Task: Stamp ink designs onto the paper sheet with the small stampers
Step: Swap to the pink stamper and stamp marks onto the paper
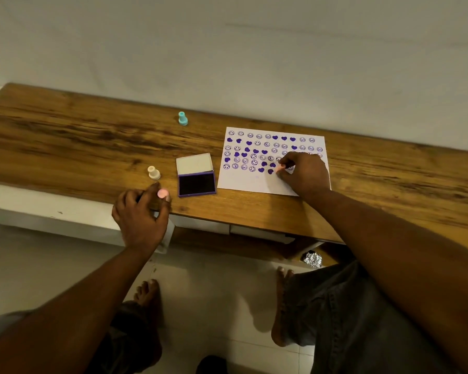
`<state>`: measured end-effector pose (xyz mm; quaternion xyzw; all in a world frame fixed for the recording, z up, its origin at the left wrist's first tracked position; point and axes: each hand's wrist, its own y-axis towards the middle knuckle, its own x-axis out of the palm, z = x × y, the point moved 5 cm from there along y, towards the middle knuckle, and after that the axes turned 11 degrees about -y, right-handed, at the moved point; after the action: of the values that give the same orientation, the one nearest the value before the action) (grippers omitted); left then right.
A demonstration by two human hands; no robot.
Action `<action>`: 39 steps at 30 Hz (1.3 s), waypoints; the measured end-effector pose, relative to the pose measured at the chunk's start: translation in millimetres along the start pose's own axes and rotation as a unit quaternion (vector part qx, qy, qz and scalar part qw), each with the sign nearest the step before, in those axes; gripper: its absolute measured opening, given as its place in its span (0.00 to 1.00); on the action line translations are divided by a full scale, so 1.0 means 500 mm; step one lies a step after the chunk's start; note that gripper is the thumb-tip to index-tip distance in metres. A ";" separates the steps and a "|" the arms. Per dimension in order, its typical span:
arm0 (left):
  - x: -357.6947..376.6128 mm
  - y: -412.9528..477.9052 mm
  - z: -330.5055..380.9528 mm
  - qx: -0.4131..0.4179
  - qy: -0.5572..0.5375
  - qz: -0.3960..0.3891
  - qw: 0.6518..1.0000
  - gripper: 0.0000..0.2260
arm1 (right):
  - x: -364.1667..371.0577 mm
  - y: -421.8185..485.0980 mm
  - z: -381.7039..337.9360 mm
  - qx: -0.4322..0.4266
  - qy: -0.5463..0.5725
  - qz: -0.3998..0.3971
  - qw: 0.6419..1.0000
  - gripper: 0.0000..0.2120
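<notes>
— While the head camera is looking down over the wooden table (pixel 65 136), what are you seeing at the right hand (pixel 304 171)?

— I'm seeing it resting on the paper sheet (pixel 243 182), fingers pinched around a small pink stamper (pixel 281 167) that is pressing down on the sheet among the lowest stamped marks. Purple hearts and smiley faces are filling the rows beyond and to the left of that hand; the strip of paper nearer to me is lying bare.

— And the left hand (pixel 141 214)?

— It's hovering at the near edge of the table, fingers curled around a second pink stamper (pixel 162 194), whose round end is showing between the fingertips. I can't tell whether that stamper is touching the wood.

— Where are the other things sitting?

— Just beyond the left hand, a cream stamper (pixel 153 173) is standing upright on the table. To the right of that hand, between the two hands, the ink pad (pixel 196 184) is lying open, its lid tipped back and its dark pad facing up, just beside the paper's left edge. Far beyond both hands, a teal stamper (pixel 182 118) is standing alone, well apart from the rest.
</notes>
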<state>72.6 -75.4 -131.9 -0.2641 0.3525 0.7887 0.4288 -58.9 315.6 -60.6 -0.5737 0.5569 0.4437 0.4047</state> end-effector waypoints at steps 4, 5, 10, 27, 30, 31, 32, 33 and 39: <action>-0.001 -0.001 0.002 -0.003 -0.012 -0.001 1.000 0.22 | -0.034 0.007 0.008 0.085 0.148 0.101 0.980 0.12; -0.001 -0.001 0.002 -0.004 -0.013 -0.001 1.000 0.22 | -0.046 0.010 0.011 0.105 0.185 0.129 0.969 0.11; -0.002 -0.002 0.003 -0.002 -0.014 0.000 1.000 0.22 | -0.058 0.028 0.018 0.192 0.388 0.103 0.895 0.13; -0.005 0.006 -0.004 -0.028 -0.035 0.002 0.999 0.16 | 0.096 -0.043 -0.445 -0.237 0.211 -0.076 0.945 0.12; -0.005 0.008 -0.017 -0.034 -0.041 -0.009 0.999 0.17 | 0.121 -0.056 -0.477 -0.265 0.196 -0.085 0.940 0.11; -0.004 0.008 -0.019 -0.035 -0.048 -0.012 0.998 0.18 | 0.126 -0.057 -0.481 -0.263 0.197 -0.086 0.940 0.11; -0.005 0.008 -0.021 -0.036 -0.056 -0.012 0.998 0.18 | 0.133 -0.057 -0.484 -0.260 0.197 -0.086 0.941 0.10; -0.005 0.008 -0.022 -0.035 -0.062 -0.010 0.997 0.19 | 0.137 -0.057 -0.485 -0.255 0.195 -0.084 0.943 0.10; -0.004 0.011 -0.026 -0.038 -0.081 0.003 0.996 0.18 | 0.154 -0.053 -0.488 -0.244 0.166 -0.075 0.953 0.10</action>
<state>70.5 -88.6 -136.6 -0.2147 0.2871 0.8216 0.4432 -19.4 61.7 -67.4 -0.7605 0.4468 0.4328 0.1863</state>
